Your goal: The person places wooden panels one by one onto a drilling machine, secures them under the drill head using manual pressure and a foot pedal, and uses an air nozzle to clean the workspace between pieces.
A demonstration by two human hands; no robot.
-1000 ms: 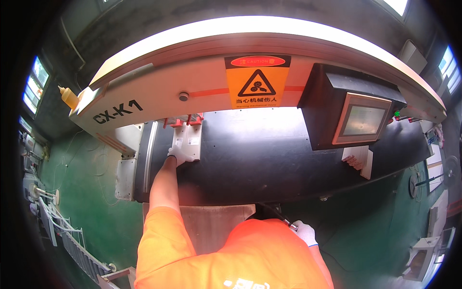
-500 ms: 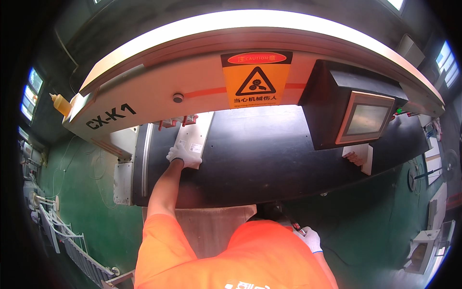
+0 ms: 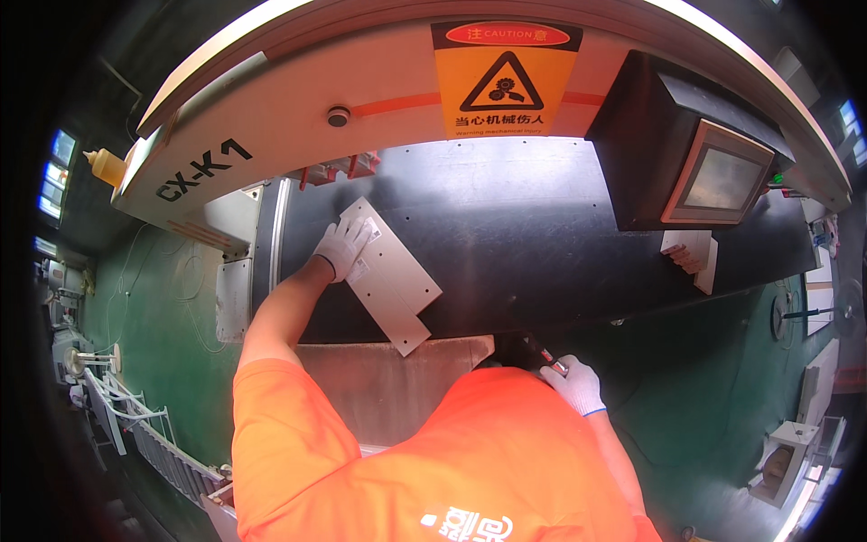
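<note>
Two pale, flat boards with small dark holes (image 3: 397, 271) lie slanted on the smooth black desk (image 3: 515, 244), under the left hand in white knit glove (image 3: 345, 247).
The work seems partway: the boards are apart from the red clamp-like parts (image 3: 363, 165), but not yet lifted off; one low corner seems to pass the front edge. White paper labels (image 3: 359, 269) are on them. The left fingers are spread over the boards, pressing rather than gripping, I judge; the right gloved hand (image 3: 576, 386) closes around a slim black-and-red handle (image 3: 548, 359).
</note>
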